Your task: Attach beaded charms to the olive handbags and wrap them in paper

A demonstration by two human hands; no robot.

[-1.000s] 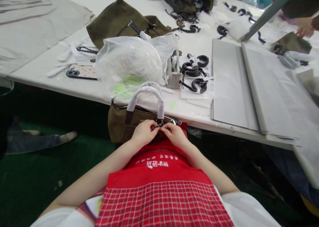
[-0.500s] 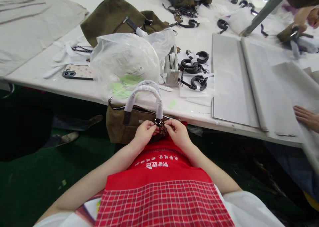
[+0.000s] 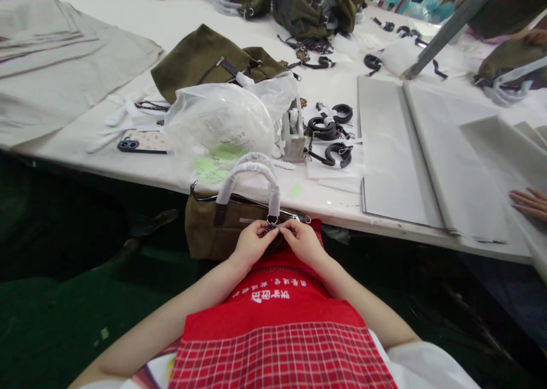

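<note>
An olive-brown handbag (image 3: 203, 235) stands against the table's front edge, its top zipper partly showing. Its two handles (image 3: 273, 191) are wrapped in white film and rise in an arch. At the metal ring under the right handle end, my left hand (image 3: 253, 245) pinches a bag charm (image 3: 270, 228) on a dark patterned cord. My right hand (image 3: 302, 242) is closed too, thumb and fingertips meeting the left ones at the same charm. Most of the charm is hidden by my fingers.
Beyond the bag lie a clear plastic bag (image 3: 222, 115), green slips (image 3: 211, 170), a grey box (image 3: 294, 138), coiled black straps (image 3: 337, 154) and a phone (image 3: 143, 142). Grey sheets (image 3: 391, 150) cover the right side, where another person's hand (image 3: 530, 203) rests. More olive bags (image 3: 299, 7) sit behind.
My hands have come closer together at the ring. The brown charm that hung between them is now mostly covered by fingers. The camera view has tilted up slightly.
</note>
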